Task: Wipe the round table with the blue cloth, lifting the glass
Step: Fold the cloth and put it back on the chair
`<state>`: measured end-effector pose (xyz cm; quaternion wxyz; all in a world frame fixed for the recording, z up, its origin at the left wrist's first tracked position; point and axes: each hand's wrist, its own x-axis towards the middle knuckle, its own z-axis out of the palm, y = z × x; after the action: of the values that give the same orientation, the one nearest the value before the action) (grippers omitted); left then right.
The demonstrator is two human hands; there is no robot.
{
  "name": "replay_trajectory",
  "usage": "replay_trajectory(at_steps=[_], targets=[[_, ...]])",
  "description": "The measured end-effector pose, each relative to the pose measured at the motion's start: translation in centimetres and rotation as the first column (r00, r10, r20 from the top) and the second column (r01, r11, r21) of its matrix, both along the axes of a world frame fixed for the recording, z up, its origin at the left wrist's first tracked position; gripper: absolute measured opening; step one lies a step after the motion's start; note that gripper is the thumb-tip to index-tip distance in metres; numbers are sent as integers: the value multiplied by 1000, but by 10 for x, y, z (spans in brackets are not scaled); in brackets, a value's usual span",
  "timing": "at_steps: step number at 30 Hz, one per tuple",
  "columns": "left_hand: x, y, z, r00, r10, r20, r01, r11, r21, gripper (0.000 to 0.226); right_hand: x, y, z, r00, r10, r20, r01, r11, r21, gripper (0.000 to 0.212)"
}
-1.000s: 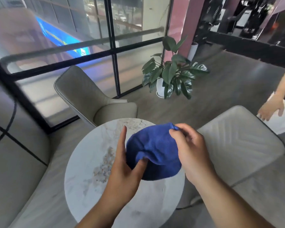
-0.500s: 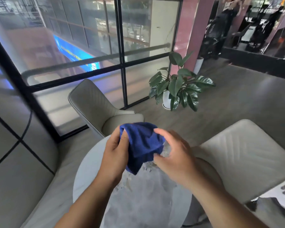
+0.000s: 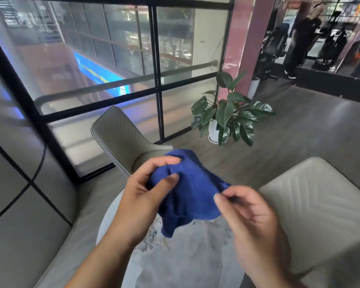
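L hand [image 3: 142, 196]: closed on blue cloth's left side, thumb pressed into fabric.
Blue cloth [image 3: 192, 196]: held up betw. both hands, above worktop [image 3: 187, 258], lower corner hanging.
R hand [image 3: 247, 213]: cloth's right edge pinched, thumb + fingertips.

Soft daylight comes in through the big window [image 3: 112, 59], even and rather dim, leaving only faint shadows on the table [image 3: 185, 256]. The glass is hazy with reflections and a blue glow, the right hand [image 3: 252, 221] is slightly motion-blurred, and straight frame lines bow towards the edges.
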<state>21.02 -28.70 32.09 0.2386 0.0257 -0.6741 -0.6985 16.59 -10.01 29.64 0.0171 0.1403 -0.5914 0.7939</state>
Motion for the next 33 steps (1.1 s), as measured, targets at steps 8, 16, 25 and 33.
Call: replay_trajectory(at_steps=[8, 16, 25, 33], targets=[[-12, 3, 37, 893, -407, 193, 450, 781, -434, 77, -49, 27, 1, 871, 447, 205, -491, 807, 327, 85], [-88, 45, -14, 792, -465, 396, 550, 825, -130, 68, -90, 94, -13, 901, 324, 289, -402, 873, 276, 38], [-202, 207, -150, 601, -494, 628, 661, 749, -43, 29, -129, 246, -145, 757, -188, 625, 151, 982, 113, 27], [-272, 322, -326, 441, -303, 845, 782, 592, -196, 13, -139, 329, -334, 410, -320, 854, 318, 928, 195, 42]])
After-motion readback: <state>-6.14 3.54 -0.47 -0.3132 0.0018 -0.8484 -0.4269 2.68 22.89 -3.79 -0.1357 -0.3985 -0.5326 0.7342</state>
